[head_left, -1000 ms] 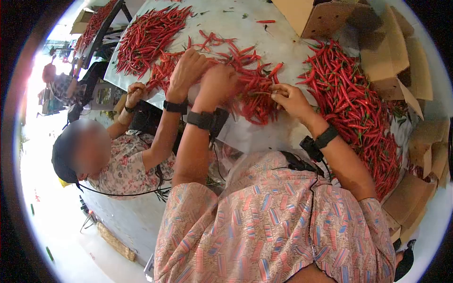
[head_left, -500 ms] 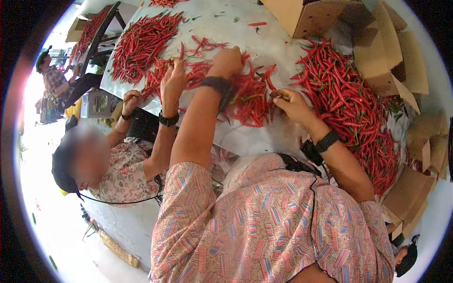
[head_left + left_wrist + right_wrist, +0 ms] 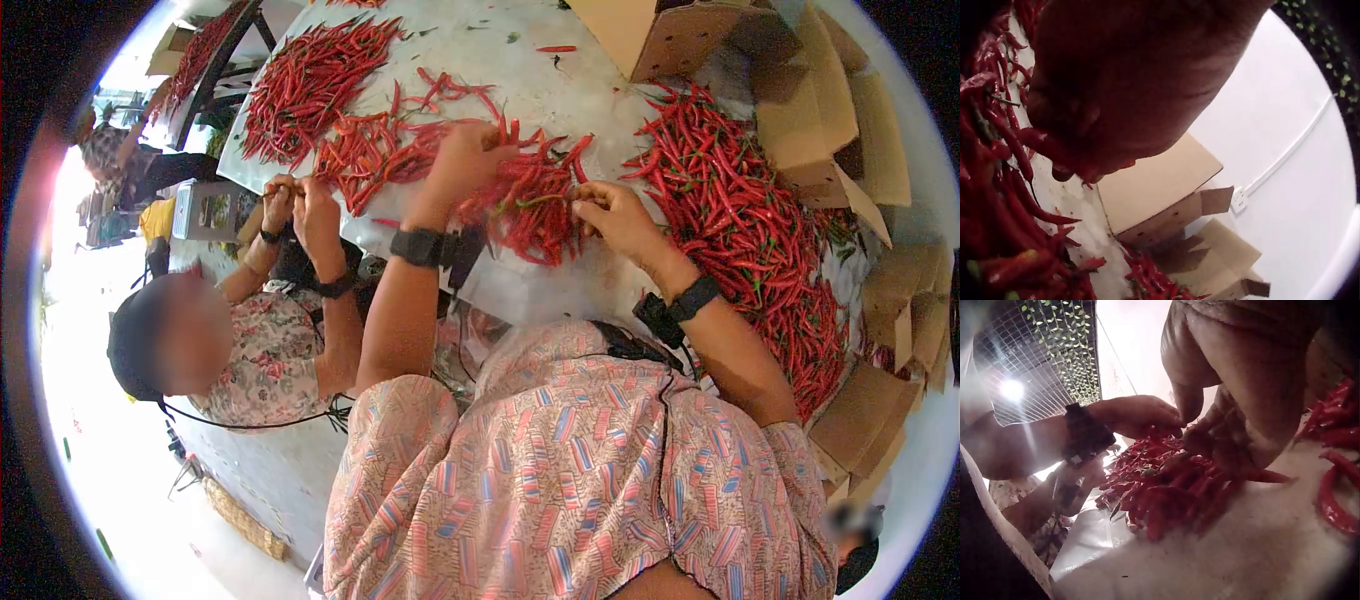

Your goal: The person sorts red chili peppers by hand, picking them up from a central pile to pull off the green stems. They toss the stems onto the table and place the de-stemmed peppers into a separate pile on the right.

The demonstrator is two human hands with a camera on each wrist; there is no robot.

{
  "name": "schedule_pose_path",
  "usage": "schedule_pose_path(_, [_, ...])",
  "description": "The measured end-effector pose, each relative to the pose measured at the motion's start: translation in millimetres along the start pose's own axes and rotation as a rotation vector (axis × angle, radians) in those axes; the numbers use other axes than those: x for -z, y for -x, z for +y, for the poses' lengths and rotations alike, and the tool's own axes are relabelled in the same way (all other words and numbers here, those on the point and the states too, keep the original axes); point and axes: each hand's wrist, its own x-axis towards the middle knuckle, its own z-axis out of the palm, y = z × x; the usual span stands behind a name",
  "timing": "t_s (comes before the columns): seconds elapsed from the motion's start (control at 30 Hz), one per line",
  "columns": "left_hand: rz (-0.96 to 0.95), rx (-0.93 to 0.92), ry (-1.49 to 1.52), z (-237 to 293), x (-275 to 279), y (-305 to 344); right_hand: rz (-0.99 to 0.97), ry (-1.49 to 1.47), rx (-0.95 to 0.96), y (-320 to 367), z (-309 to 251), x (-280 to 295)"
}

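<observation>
My left hand is over the middle heap of red chillies, slightly blurred. In the left wrist view that hand has curled fingers round red chillies; its fingertips are mostly hidden. My right hand stays at the heap's right edge, thumb and forefinger close together by a yellow-green chilli. The right wrist view shows this hand with bent fingers, a red chilli sticking out beneath them.
A large chilli pile lies on the right, another pile at the far left. Cardboard boxes stand on the right. A seated person works close by on the left, both hands near the table edge.
My left hand has gone forward over the chillies, then come back a little towards me. My right hand has barely moved. The neighbour's nearer hand has drawn back from the chillies to their other hand.
</observation>
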Motion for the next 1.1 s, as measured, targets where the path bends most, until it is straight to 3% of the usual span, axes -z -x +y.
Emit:
schedule_pose_path(0.1, [-0.149,0.224,0.545,14.8,-3.0,30.7,0.016,-0.142,0.048,-1.4,-19.4,-5.9])
schedule_pose_path(0.2, [-0.27,0.146,0.382,12.8,-10.7,41.1,0.034,-0.09,0.053,-7.3,-26.5,-10.2])
schedule_pose_path(0.23, [-0.233,0.094,0.555,19.1,-15.2,48.1,0.028,-0.134,0.069,-7.4,-30.2,-11.5])
schedule_pose_path(0.33, [-0.269,0.126,0.682,27.0,-20.7,56.7,0.017,-0.204,0.067,-6.9,-30.3,-13.8])
schedule_pose_path(0.4, [-0.271,0.115,0.597,25.4,-18.0,58.3,0.012,-0.23,0.047,-5.5,-30.2,-13.8])
schedule_pose_path(0.57, [-0.399,0.17,0.554,25.8,-18.3,66.9,0.133,-0.072,0.09,-2.6,-24.9,-7.3])
schedule_pose_path(0.67, [-0.323,0.246,0.799,13.9,-41.2,68.3,0.153,-0.064,0.101,-5.0,-16.1,-9.7])
schedule_pose_path(0.8, [-0.275,0.116,0.624,3.0,-61.4,61.5,0.148,-0.091,0.07,2.3,-23.5,-3.0])
schedule_pose_path(0.9, [-0.241,0.104,0.73,11.2,-60.6,62.9,0.213,-0.115,0.06,10.3,-22.6,9.8])
schedule_pose_path(0.97, [-0.213,0.166,0.839,17.7,-53.4,66.2,0.287,-0.314,0.058,21.7,-30.6,23.4])
schedule_pose_path(1.07, [-0.25,0.267,0.882,42.2,-29.8,73.5,0.44,-0.29,-0.07,46.6,-35.2,57.7])
schedule_pose_path(1.1, [-0.316,0.268,0.868,22.9,-39.8,70.7,0.533,-0.108,0.024,51.5,-23.7,73.1])
